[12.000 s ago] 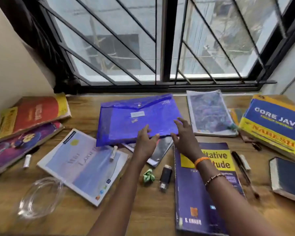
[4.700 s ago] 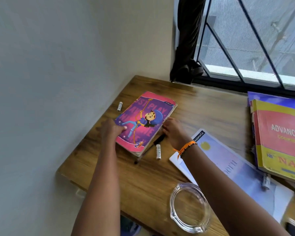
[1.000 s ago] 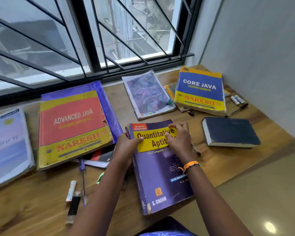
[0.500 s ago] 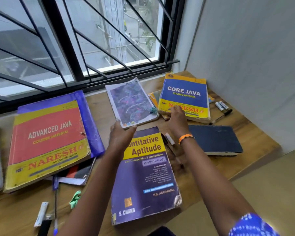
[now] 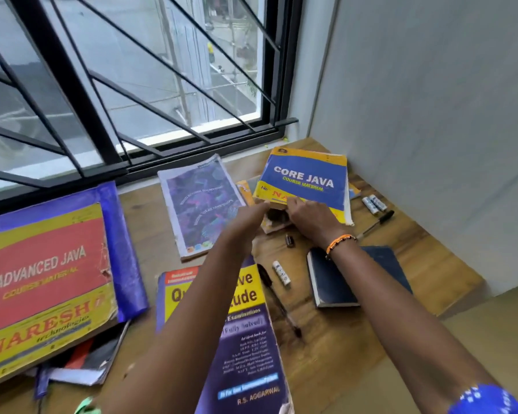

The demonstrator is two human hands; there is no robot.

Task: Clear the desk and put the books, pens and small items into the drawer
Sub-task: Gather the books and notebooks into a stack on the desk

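Blue-yellow Core Java book (image 5: 307, 182), near edge under right hand (image 5: 310, 218).

Both hands (image 5: 307, 218) at the near edge of the Core Java book (image 5: 307, 180)

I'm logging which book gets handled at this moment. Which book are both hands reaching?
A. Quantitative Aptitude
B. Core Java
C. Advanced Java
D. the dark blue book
B: the right hand lies on the near edge of the Core Java book and the left hand reaches its near left corner, while the other books lie untouched.
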